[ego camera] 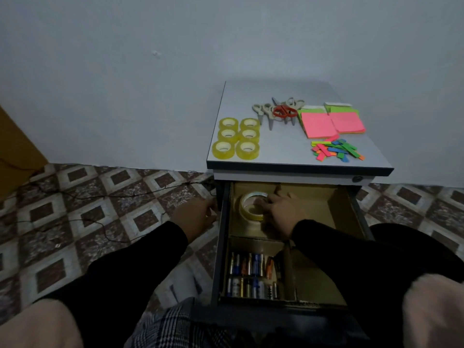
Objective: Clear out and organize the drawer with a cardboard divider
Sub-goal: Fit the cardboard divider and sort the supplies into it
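Observation:
The drawer (pixel 224 237) stands pulled out, lined with a brown cardboard divider (pixel 256 239). In its far left compartment lies a yellowish tape roll (pixel 247 205), and my right hand (pixel 281 212) holds it with fingers curled over its right rim. My left hand (pixel 198 217) grips the drawer's left wall from outside. Several batteries (pixel 252 276) lie in rows in the near left compartment. The near right compartment is mostly hidden by my right sleeve.
On the cabinet top (pixel 283 151) sit several more tape rolls (pixel 236 138), scissors (pixel 278 111), pink and green sticky-note pads (pixel 331 123) and coloured strips (pixel 336 150). Thin cables (pixel 105 194) run over the tiled floor at left. My knees frame the bottom corners.

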The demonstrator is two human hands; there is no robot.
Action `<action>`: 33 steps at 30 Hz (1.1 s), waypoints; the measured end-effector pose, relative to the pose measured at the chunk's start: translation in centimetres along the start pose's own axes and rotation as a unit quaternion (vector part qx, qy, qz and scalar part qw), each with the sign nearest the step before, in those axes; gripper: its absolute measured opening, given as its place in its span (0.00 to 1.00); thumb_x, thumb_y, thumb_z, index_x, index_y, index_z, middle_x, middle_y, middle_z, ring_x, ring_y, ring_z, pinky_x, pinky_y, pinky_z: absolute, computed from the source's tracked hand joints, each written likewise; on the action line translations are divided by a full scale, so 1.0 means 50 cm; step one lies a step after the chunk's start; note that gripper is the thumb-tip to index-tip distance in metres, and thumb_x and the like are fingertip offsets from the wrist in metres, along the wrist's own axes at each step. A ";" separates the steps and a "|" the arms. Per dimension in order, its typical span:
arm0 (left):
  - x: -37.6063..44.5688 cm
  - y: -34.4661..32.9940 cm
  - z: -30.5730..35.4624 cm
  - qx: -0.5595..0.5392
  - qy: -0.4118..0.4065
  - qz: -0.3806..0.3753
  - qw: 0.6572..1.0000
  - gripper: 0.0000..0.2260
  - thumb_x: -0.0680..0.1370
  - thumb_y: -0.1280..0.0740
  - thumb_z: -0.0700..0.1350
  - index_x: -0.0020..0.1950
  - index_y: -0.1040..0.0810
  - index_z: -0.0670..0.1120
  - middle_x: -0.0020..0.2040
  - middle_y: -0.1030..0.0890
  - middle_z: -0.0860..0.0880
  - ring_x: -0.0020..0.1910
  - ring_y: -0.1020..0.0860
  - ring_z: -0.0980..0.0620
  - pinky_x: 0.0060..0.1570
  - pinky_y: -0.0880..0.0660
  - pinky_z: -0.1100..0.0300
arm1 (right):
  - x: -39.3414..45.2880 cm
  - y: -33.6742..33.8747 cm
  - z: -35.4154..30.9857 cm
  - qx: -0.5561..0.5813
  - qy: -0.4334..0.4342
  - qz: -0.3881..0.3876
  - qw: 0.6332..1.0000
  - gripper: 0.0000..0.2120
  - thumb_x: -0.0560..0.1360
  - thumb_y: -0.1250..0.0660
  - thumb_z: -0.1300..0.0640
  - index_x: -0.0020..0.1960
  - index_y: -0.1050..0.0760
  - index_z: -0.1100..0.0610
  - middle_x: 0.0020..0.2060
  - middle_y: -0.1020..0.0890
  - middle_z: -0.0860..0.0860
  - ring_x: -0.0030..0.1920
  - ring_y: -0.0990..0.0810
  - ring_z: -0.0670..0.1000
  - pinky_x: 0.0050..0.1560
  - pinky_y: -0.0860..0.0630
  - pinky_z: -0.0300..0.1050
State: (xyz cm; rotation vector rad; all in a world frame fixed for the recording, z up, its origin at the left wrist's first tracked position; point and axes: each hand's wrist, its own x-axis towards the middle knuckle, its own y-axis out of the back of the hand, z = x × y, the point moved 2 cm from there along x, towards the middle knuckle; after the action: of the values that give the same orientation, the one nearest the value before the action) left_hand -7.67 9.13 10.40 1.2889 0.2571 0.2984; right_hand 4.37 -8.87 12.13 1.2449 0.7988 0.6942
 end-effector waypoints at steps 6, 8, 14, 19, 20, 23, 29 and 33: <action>-0.006 -0.007 -0.016 -0.022 -0.007 -0.009 1.000 0.10 0.78 0.36 0.49 0.58 0.25 0.49 0.51 0.21 0.49 0.47 0.23 0.50 0.48 0.26 0.56 | 0.049 -0.034 -0.015 -0.064 -0.013 -0.023 0.998 0.23 0.77 0.40 0.49 0.71 0.35 0.52 0.66 0.28 0.52 0.68 0.33 0.54 0.70 0.44 0.53; -0.010 -0.009 -0.021 -0.026 -0.011 -0.006 1.000 0.11 0.78 0.36 0.49 0.58 0.25 0.48 0.51 0.21 0.49 0.47 0.23 0.51 0.48 0.28 0.58 | 0.061 -0.045 -0.019 -0.080 -0.009 -0.033 0.996 0.22 0.77 0.40 0.51 0.70 0.34 0.52 0.67 0.28 0.52 0.68 0.33 0.54 0.70 0.44 0.54; -0.017 -0.011 -0.034 -0.028 0.007 -0.008 1.000 0.12 0.79 0.37 0.50 0.60 0.25 0.47 0.54 0.21 0.49 0.50 0.23 0.50 0.48 0.28 0.59 | 0.076 -0.064 -0.023 -0.084 0.004 -0.034 0.996 0.21 0.77 0.40 0.51 0.70 0.33 0.52 0.68 0.29 0.53 0.68 0.32 0.54 0.70 0.44 0.55; -0.013 -0.010 -0.035 -0.027 0.012 -0.013 0.999 0.12 0.79 0.37 0.50 0.60 0.25 0.48 0.54 0.22 0.50 0.49 0.23 0.51 0.48 0.28 0.59 | 0.071 -0.066 -0.020 -0.078 0.008 -0.036 0.996 0.23 0.77 0.38 0.49 0.70 0.34 0.51 0.68 0.29 0.53 0.68 0.33 0.54 0.70 0.43 0.54; -0.014 -0.008 -0.034 -0.026 0.009 -0.014 1.000 0.12 0.79 0.37 0.50 0.61 0.26 0.48 0.54 0.22 0.50 0.49 0.23 0.51 0.48 0.28 0.59 | 0.070 -0.065 -0.023 -0.077 0.006 -0.037 0.996 0.23 0.77 0.39 0.49 0.70 0.34 0.51 0.68 0.29 0.53 0.68 0.33 0.54 0.69 0.43 0.54; -0.015 -0.002 -0.028 -0.026 0.002 -0.019 0.999 0.12 0.79 0.38 0.50 0.61 0.26 0.48 0.54 0.22 0.49 0.49 0.23 0.51 0.49 0.27 0.58 | 0.068 -0.061 -0.026 -0.081 0.004 -0.044 0.996 0.22 0.77 0.38 0.50 0.70 0.34 0.51 0.67 0.29 0.54 0.68 0.33 0.54 0.69 0.42 0.53; -0.012 0.025 -0.013 -0.026 -0.008 0.012 1.000 0.10 0.79 0.38 0.48 0.58 0.24 0.47 0.53 0.21 0.49 0.50 0.23 0.51 0.47 0.28 0.59 | 0.053 -0.028 -0.020 -0.011 -0.006 -0.022 1.000 0.23 0.77 0.39 0.49 0.70 0.34 0.51 0.66 0.28 0.52 0.67 0.32 0.54 0.71 0.44 0.52; -0.006 0.068 0.013 -0.035 -0.036 0.074 0.996 0.07 0.78 0.36 0.48 0.51 0.23 0.46 0.48 0.21 0.50 0.45 0.25 0.54 0.40 0.35 0.63 | 0.039 0.036 -0.014 0.028 -0.005 0.015 0.999 0.17 0.78 0.41 0.51 0.66 0.30 0.50 0.62 0.26 0.52 0.64 0.29 0.54 0.68 0.40 0.49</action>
State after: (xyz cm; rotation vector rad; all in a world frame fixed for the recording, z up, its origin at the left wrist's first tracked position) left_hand -7.97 9.28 13.85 1.2496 0.0889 0.3836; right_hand 4.81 -6.57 13.51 1.3132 0.7966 0.6936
